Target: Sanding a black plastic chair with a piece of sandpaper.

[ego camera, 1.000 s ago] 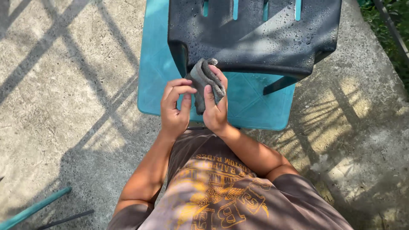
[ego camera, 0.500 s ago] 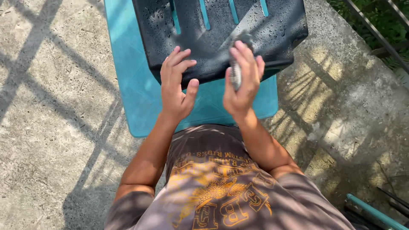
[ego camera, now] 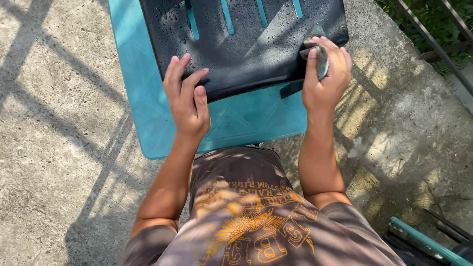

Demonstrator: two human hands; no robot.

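The right hand [ego camera: 326, 74] has its grip clamped on a grey cloth [ego camera: 319, 53], pressed to the wet black plastic seat [ego camera: 246, 49] at its near right corner. The left hand [ego camera: 187, 101] lies flat, fingers spread, apparently steadying the seat on the teal table [ego camera: 143, 113].

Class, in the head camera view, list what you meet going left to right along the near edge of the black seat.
Concrete floor → teal mat → left hand → black seat → right hand holding grey cloth → railing.
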